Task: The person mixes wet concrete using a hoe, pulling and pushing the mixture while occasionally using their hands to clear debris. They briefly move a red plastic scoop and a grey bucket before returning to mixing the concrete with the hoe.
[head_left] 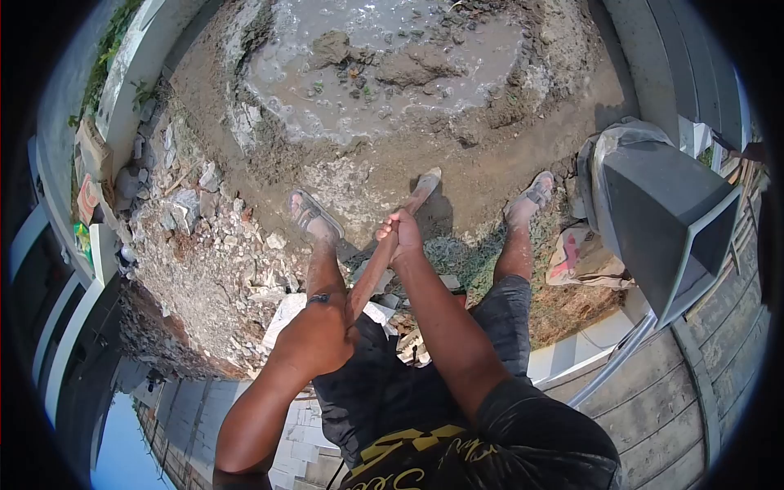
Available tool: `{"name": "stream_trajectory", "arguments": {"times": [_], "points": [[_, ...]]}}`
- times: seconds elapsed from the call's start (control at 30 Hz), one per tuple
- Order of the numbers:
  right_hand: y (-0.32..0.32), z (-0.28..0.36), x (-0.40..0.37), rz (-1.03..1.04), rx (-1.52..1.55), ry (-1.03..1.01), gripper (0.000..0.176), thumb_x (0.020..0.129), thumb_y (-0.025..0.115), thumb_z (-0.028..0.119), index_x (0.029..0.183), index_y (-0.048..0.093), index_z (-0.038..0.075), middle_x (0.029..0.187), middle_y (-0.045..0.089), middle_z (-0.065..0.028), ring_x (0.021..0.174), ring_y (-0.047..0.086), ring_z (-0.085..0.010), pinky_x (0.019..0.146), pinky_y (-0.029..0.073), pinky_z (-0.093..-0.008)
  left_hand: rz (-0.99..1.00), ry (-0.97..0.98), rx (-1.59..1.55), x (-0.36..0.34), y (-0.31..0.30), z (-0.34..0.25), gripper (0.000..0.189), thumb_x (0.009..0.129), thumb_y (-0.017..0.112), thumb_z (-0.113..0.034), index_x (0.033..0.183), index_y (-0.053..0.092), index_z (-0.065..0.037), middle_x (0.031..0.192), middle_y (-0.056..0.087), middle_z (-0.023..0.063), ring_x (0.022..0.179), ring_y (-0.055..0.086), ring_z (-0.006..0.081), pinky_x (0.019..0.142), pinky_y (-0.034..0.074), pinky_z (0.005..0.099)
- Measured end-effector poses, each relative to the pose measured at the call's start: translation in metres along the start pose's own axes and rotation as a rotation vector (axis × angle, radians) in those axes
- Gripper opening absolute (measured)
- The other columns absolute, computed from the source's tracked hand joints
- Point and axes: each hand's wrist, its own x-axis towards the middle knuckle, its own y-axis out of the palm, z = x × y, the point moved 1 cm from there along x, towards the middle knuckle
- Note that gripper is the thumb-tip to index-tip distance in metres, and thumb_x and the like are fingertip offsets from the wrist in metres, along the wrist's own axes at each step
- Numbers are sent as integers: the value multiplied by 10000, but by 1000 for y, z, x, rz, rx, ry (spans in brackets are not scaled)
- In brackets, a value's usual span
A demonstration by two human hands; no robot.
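A wooden-handled tool (376,273) slants across the middle of the head view. My left hand (318,331), with a dark ring or band on a finger, is closed round its near end in front of my shorts. Farther along the shaft, my right hand (402,235) grips it with wrapped fingers. Its far end is pale and mud-coated, just above the ground between my sandaled feet; I cannot make out what kind of head it has. Beyond it lies a pool of wet grey mortar (327,110) with lumps rising from it.
Broken rubble (212,269) covers the ground at left. A dark, open-ended box-shaped container (661,204) stands at right, beside a crumpled sack (584,257). A low concrete wall (135,73) curves along the upper left. Paving (653,392) lies at lower right.
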Motion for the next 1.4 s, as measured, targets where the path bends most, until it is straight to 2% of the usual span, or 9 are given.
{"name": "stream_trajectory", "arguments": {"times": [0.3,0.47,0.63,0.67,0.87,1.1,1.23,1.3,1.4], "points": [[95,-37,-106,-1,-49,-39,145,841,554,94,880,416,119,724,457,-48,528,469,-181,492,432,-371,-160,-84,-102,-101,-9,18,325,747,703,-148,990,558,13,741,639,275,749,644,474,672,518,529],[151,-79,-157,66,-229,-158,176,846,562,56,908,410,121,704,459,-51,504,486,-192,463,464,-381,-348,-106,-145,-138,35,93,357,697,710,-140,991,544,-27,729,651,242,726,658,447,662,536,505],[167,-118,-130,28,-389,-224,324,822,565,11,1016,342,143,767,483,-77,497,501,-195,476,513,-403,-550,-61,-229,-85,105,183,328,702,691,-130,975,525,-54,760,648,252,727,643,458,653,525,514],[169,-123,-118,17,-407,-201,359,823,558,32,1104,345,97,787,503,-73,480,489,-158,453,506,-343,-597,-45,-221,-63,118,203,315,713,686,-127,972,521,-56,770,643,258,737,635,464,656,520,517],[167,-114,-85,76,-382,-278,250,829,595,24,1002,423,81,715,504,-65,532,509,-162,496,503,-337,-830,28,-237,50,151,252,247,729,679,-120,923,543,-51,781,641,243,756,621,466,645,505,510],[140,-29,-184,-98,-467,-262,112,869,568,97,831,462,103,615,457,-29,473,446,-170,485,444,-369,-378,245,-291,-53,136,135,346,695,729,-218,927,555,-28,717,643,248,723,646,449,669,523,507],[74,-8,-200,-147,-421,-106,101,823,549,65,858,456,84,692,496,-69,502,479,-193,452,434,-381,-16,116,-348,-123,119,78,427,775,733,-295,1020,538,-5,787,659,249,810,647,469,727,509,532],[29,-11,-182,-204,-348,47,94,831,538,82,793,452,84,660,461,-54,520,452,-182,503,455,-384,-35,141,-292,-129,106,60,346,798,688,-246,954,509,6,734,653,274,719,665,468,681,540,533],[-33,-21,-142,-373,-507,97,113,830,526,101,750,451,75,638,451,-63,531,459,-196,538,481,-384,156,-1,-126,-96,86,23,411,836,668,-240,1129,536,16,923,678,241,918,670,419,789,526,522]]}}
